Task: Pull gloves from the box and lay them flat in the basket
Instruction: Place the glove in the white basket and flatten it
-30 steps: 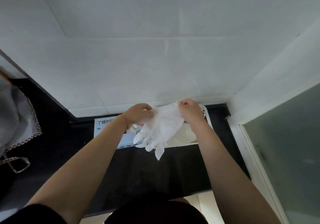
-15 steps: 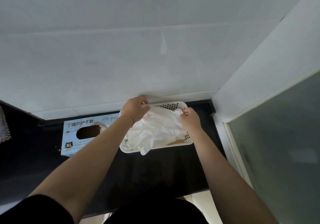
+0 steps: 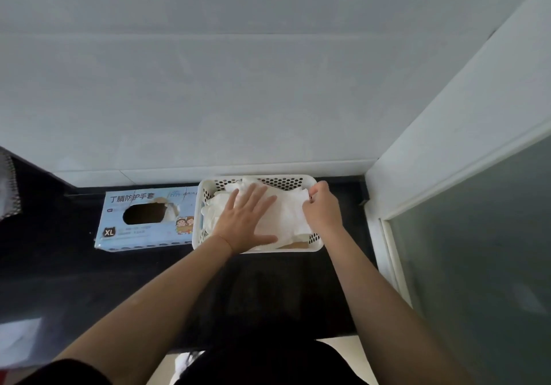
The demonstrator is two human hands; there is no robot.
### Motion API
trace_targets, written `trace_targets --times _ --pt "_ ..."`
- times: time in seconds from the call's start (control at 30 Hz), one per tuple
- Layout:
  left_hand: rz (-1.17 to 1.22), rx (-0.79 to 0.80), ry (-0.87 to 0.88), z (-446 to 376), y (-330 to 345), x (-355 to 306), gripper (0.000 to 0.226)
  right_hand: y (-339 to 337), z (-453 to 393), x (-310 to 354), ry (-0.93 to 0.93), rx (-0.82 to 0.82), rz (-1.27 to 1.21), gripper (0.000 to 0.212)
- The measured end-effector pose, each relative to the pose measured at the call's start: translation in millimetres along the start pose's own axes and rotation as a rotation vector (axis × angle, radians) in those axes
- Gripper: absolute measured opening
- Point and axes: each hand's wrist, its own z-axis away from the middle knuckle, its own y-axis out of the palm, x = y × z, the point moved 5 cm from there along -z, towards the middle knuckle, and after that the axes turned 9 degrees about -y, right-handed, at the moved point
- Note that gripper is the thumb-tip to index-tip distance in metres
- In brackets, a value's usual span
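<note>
Glove [image 3: 286, 214] in basket [image 3: 205, 187]: left fingers [image 3: 253, 196] spread flat, right fingers [image 3: 313, 195] pinching; box [image 3: 143, 235] beside.

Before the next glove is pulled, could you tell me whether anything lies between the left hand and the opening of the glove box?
Nothing visible does. The left hand presses flat on the gloves in the basket; only the basket's left wall separates it from the glove box opening.

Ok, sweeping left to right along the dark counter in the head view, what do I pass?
Glove box → white basket → left hand pressing flat on the gloves in the basket → right hand pinching the gloves' right edge → frosted glass door.
</note>
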Motion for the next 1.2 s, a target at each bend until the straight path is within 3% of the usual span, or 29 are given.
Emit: trace_targets --times 0.33,0.67,0.8,0.97,1.1,1.2 --pt "-0.150 0.022 0.020 -2.4 4.4 35.9 0.124 9.2 -0.5 7.1 -0.106 -0.013 0.304 0.025" --pt "-0.074 0.045 0.039 5.7 -0.8 60.5 0.123 15.7 3.8 25.0 -0.156 0.010 0.575 0.042" --pt "-0.026 0.047 0.059 15.6 -9.3 73.2 0.118 23.5 7.5 43.3 -0.127 -0.060 0.766 0.033" --pt "0.154 -0.084 -0.034 32.0 -37.2 104.7 0.085 60.0 10.9 93.9 -0.180 -0.098 0.692 0.027" --pt "0.213 -0.077 -0.147 57.8 -37.6 169.6 0.096 109.7 18.6 153.6 -0.388 -0.042 0.544 0.012" --pt "0.134 0.010 -0.211 78.4 -28.7 218.0 0.108 156.9 25.7 190.7 -0.478 0.065 0.470 0.015"
